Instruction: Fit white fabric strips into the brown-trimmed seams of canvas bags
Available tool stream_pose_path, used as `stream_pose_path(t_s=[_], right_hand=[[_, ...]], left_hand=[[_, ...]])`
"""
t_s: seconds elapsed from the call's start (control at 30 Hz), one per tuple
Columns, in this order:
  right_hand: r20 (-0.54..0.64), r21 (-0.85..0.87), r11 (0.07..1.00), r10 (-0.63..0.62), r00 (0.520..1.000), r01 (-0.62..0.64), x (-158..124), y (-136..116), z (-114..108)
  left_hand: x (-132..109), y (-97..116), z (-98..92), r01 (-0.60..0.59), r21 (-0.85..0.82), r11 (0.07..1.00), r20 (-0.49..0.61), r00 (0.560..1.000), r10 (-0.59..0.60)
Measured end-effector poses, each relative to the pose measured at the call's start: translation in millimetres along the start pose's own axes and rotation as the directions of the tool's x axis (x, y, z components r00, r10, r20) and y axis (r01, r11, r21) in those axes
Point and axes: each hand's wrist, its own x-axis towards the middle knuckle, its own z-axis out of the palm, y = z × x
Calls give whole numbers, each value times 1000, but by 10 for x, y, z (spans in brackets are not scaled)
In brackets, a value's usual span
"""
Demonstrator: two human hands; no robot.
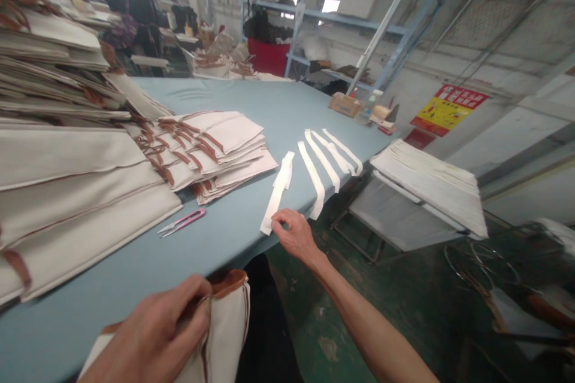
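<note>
My left hand (166, 320), at the lower left, grips a cream fabric bag (227, 323) with brown trim by its upper edge. The bag hangs at the table's front edge, its lower part out of frame. My right hand (294, 232) reaches to the table edge, thumb and forefinger pinched on the near end of a white strip (279, 188). That strip lies on the blue-covered table (224, 233), with a shorter piece at its far end. Further right, several more white strips (314, 179) lie side by side, their ends drooping over the edge.
Pink-handled thread snips (182, 222) lie left of the strips. Stacks of cream pieces with brown straps (224, 131) fill the table's left side. A cardboard box (344, 105) and a bottle stand at the far corner. Beyond the right edge, a rack carries pale sheets (426, 179).
</note>
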Motion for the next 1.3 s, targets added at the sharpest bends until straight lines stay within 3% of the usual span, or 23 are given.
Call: stream_pose_path(t_s=[0.07,0.17,0.33,0.47,0.8,1.0,1.17,1.3], right_hand=[[-8,-8,1000,20,1000,-20,10,-12,3],[-25,-13,998,60,998,-61,31,-18,9],[-38,0,996,86,996,-86,40,-42,1],[-50,9,993,117,992,-117,29,-82,5],[-63,184,935,320,945,-304,186,-32,4],[-5,430,813,437,899,-393,364,142,-5],[38,585,668,544,838,-460,771,360,-106],[14,680,606,553,833,-413,1248,468,-294]], left_hand=[[215,236,-6,-25,-4,1000,130,991,25],[523,441,96,-60,167,984,210,977,24],[969,526,413,-103,323,941,245,969,22],[1170,552,560,-113,424,898,263,965,-2],[1248,581,594,-128,506,853,314,948,-44],[1260,590,562,-129,486,865,325,945,-42],[1277,629,531,-122,463,878,327,944,-41],[1279,639,530,-114,446,888,324,945,-42]])
